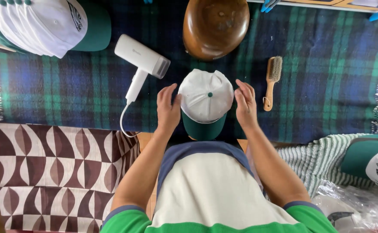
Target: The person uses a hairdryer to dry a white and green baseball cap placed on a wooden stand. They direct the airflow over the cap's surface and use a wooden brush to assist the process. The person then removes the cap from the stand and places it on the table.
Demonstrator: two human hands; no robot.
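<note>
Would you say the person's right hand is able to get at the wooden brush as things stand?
Probably yes. The right hand is open beside the white cap, holding nothing, and the wooden brush lies just to its right on the plaid blanket with only bare blanket between them.

Hat workshop: wooden block [215, 26], steamer [140, 60]

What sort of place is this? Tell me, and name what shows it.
Probably a small cap-finishing workbench: a stack of caps, a hand steamer, a wooden block and a brush on a plaid blanket.
</note>
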